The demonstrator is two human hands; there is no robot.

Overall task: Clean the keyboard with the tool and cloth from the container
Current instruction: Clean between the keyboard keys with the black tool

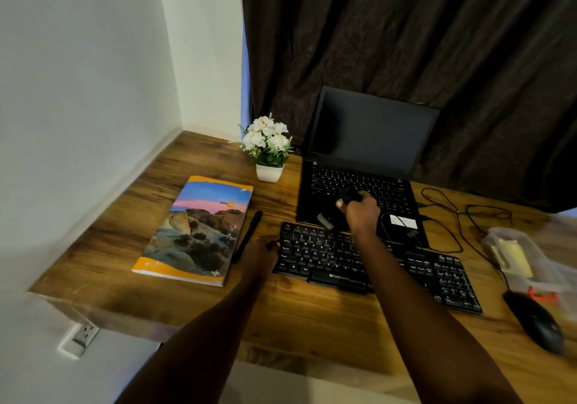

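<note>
Notebook (pixel 199 232) and pen (pixel 247 235) crowd the desk (pixel 312 319) left of the keyboard (pixel 315 257); near strip bare. Left hand (pixel 262 249) touches keyboard's left end, curl unclear. Right hand (pixel 362 213) clamps brush tool (pixel 326 219) over its far edge, bristles down-left. Keyboard runs left-right, laptop (pixel 368 129) just behind, container (pixel 502 236) far right.

Black kbd (pixel 374 266) lies flat, black brush tool (pixel 329 214) above its far-left edge, yellow cloth (pixel 512 257) in clear container (pixel 544 266).
</note>
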